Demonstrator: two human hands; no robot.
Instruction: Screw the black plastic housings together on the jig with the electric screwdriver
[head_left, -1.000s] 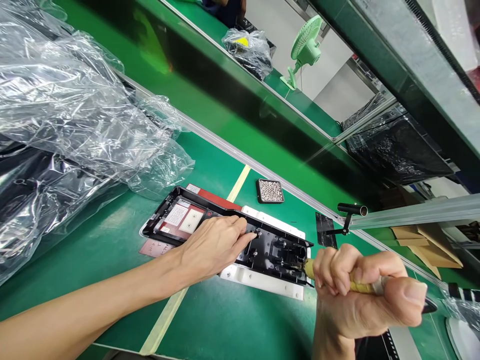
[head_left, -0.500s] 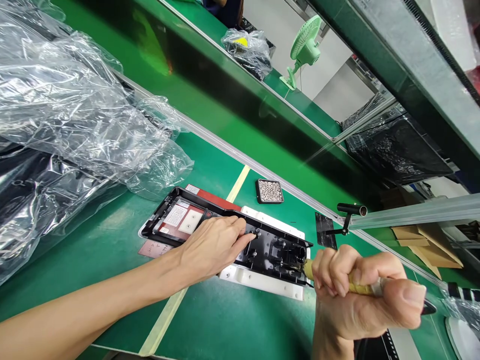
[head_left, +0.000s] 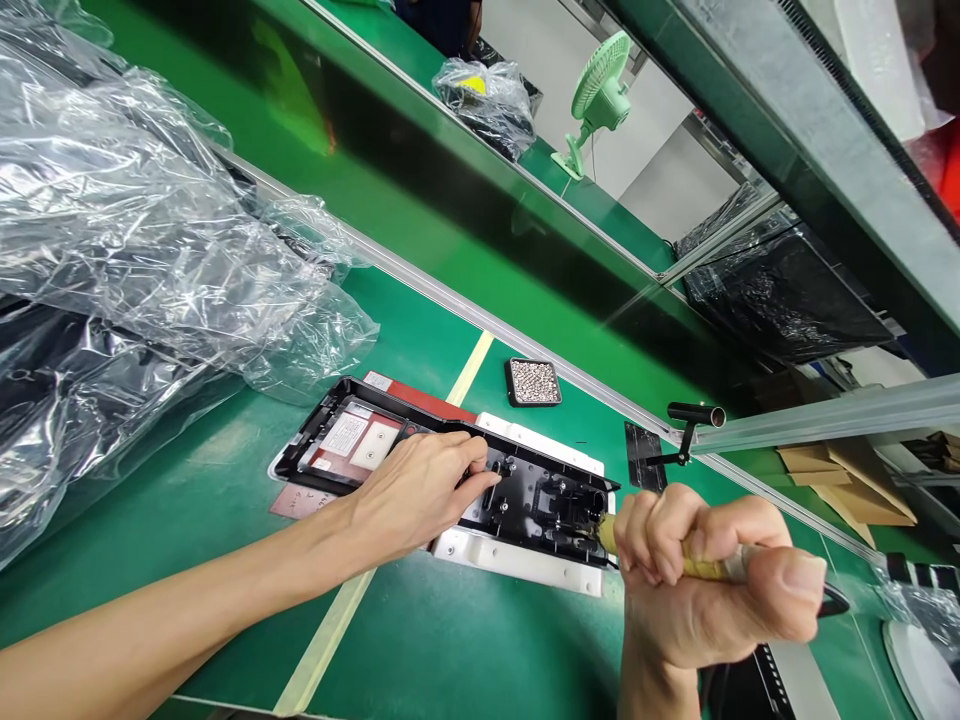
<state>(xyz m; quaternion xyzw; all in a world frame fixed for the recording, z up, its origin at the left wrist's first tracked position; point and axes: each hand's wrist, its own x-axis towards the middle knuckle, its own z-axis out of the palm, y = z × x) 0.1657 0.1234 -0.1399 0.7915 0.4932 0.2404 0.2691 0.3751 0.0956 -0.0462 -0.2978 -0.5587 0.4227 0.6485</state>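
Note:
A long black plastic housing (head_left: 517,505) lies with its inner side up on a white fixture (head_left: 517,565). My left hand (head_left: 424,485) rests over its middle, fingers curled and the thumb close to the index finger. Whatever may be between those fingertips is too small to make out. My right hand (head_left: 697,575) is wrapped in a fist around a yellow-handled tool (head_left: 609,533), thumb at the handle's rear end. The tool's front points into the right end of the housing, where its tip is hard to see. Small metal posts stand in the housing.
A small black tray (head_left: 533,402) of tiny metal pieces sits behind the housing. Plastic-wrapped items (head_left: 150,230) are piled on the left. A black tube on a bracket (head_left: 694,415) stands at the right. A green fan (head_left: 600,85) and a person (head_left: 442,25) are across the bench.
The whole view has shifted slightly. Both hands keep their grips, and the tool stays pointed into the right end of the housing.

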